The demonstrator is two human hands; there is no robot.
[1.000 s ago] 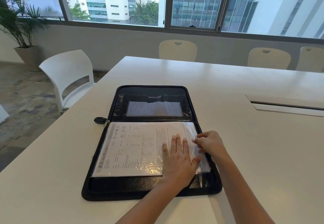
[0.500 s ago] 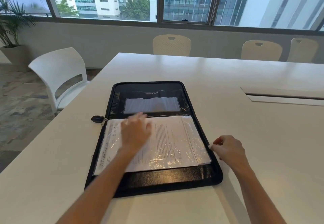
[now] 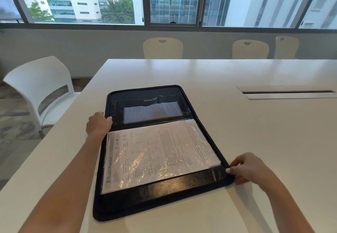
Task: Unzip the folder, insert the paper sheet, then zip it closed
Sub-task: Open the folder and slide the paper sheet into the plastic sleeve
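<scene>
Two hands on the folder (image 3: 164,192), which lies open flat on the white surface (image 3: 255,123) right in front of us. Nearest, our right hand (image 3: 249,169) pinches the near right corner, fingers (image 3: 230,170) curled onto the edge. The paper sheet (image 3: 158,152) sits in its shiny sleeve (image 3: 138,174) on the near half, so we reckon inserting's done and closing is up. Further out, our left hand (image 3: 98,124) grips the left edge by the hinge, fingers curled over the rim. Tip: fold one half over evenly, keep the sleeve clear of the zip (image 3: 207,138), and line up the edges first. Beyond, the window pocket (image 3: 151,112) lies flat.
</scene>
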